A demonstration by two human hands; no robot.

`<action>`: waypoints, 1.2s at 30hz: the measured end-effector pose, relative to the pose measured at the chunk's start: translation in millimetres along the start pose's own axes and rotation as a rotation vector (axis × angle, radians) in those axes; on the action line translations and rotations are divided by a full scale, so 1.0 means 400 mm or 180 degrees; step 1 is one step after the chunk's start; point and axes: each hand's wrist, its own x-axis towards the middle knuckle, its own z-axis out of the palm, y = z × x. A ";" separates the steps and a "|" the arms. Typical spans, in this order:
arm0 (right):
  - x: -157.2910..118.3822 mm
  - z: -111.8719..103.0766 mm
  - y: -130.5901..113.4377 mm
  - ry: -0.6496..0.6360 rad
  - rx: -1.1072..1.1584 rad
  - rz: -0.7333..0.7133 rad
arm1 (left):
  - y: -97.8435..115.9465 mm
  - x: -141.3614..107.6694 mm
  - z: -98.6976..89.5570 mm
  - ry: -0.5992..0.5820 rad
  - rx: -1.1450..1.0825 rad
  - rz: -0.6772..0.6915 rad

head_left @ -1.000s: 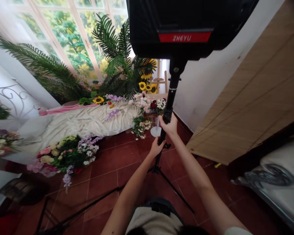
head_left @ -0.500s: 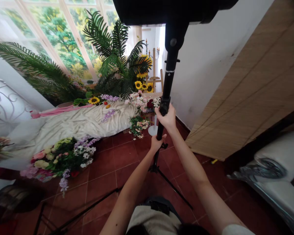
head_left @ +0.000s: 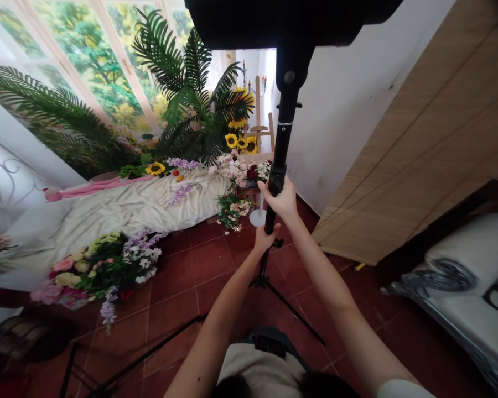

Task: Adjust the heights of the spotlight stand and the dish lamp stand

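Upright before me is a black light stand (head_left: 285, 138) with a large dark fixture (head_left: 294, 22) on its top. My left hand (head_left: 265, 239) is wrapped round the lower part of the pole, by a small knob (head_left: 278, 243). Higher up, my right hand (head_left: 285, 202) grips the pole at its black clamp collar (head_left: 276, 179), thumb along the left side. The stand's thin legs (head_left: 296, 312) spread low over the floor. Parts of the fingers of both hands are hidden behind the pole.
Left is a bed with a cream cover (head_left: 149, 207) and a flower arrangement (head_left: 95, 265). Palm fronds (head_left: 166, 61), sunflowers (head_left: 231, 140) and a wooden easel (head_left: 258, 130) stand behind. A bamboo screen (head_left: 398, 166) and a white ornate sofa (head_left: 473, 282) are on the right. Another black tripod leg (head_left: 149, 354) crosses the tiled floor.
The view has shifted slightly, so the stand and both hands appear a little further left. Both hands keep the same hold on the pole.
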 end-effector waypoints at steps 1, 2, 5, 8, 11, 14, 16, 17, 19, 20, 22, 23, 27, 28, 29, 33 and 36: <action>-0.001 -0.006 -0.004 -0.0080 0.0023 0.0017 | 0.003 -0.001 0.000 0.0000 -0.0031 -0.0015; -0.002 -0.013 -0.009 -0.0167 0.0058 0.0035 | 0.005 -0.002 0.000 0.0004 -0.0055 -0.0026; -0.022 -0.039 -0.018 -0.0411 0.0264 0.0040 | 0.007 -0.002 0.002 0.0039 -0.0058 0.0009; -0.082 -0.069 -0.002 -0.0392 0.0427 0.0007 | 0.003 0.001 0.003 0.0033 -0.0099 0.0045; -0.189 -0.095 0.048 -0.0255 0.0215 0.0095 | -0.002 0.006 0.004 -0.0017 -0.0178 0.0078; -0.307 -0.115 0.112 -0.0424 -0.0204 0.0204 | -0.002 0.009 0.006 -0.0025 -0.0145 0.0105; -0.370 -0.123 0.148 -0.0579 -0.0350 0.0271 | 0.001 0.008 0.007 0.0038 -0.0045 0.0087; -0.394 -0.125 0.163 -0.0642 -0.0384 0.0306 | 0.003 0.007 0.008 0.0067 0.0010 0.0076; -0.426 -0.125 0.187 -0.0725 -0.0411 0.0391 | 0.007 0.002 0.008 0.0068 0.0094 0.0065; -0.436 -0.123 0.197 -0.0752 -0.0416 0.0437 | 0.008 0.000 0.007 0.0067 0.0113 0.0061; -0.446 -0.114 0.211 -0.0736 -0.0413 0.0554 | 0.011 -0.003 0.006 0.0097 0.0138 0.0059; -0.448 -0.109 0.217 -0.0690 -0.0395 0.0634 | 0.011 -0.004 0.005 0.0115 0.0158 0.0052; -0.451 -0.081 0.238 -0.0303 -0.0164 0.1160 | 0.010 -0.005 0.004 0.0105 0.0249 0.0006; -0.450 -0.073 0.245 -0.0183 -0.0092 0.1311 | 0.010 -0.005 0.004 0.0105 0.0254 0.0015; -0.449 -0.066 0.251 -0.0071 -0.0017 0.1446 | 0.010 -0.005 0.003 0.0108 0.0249 0.0031; -0.441 -0.039 0.276 0.0103 0.0684 0.1942 | 0.015 -0.008 0.003 0.0099 0.0241 0.0045; -0.433 -0.025 0.285 0.0157 0.1624 0.2568 | 0.020 -0.009 0.004 0.0129 0.0291 0.0017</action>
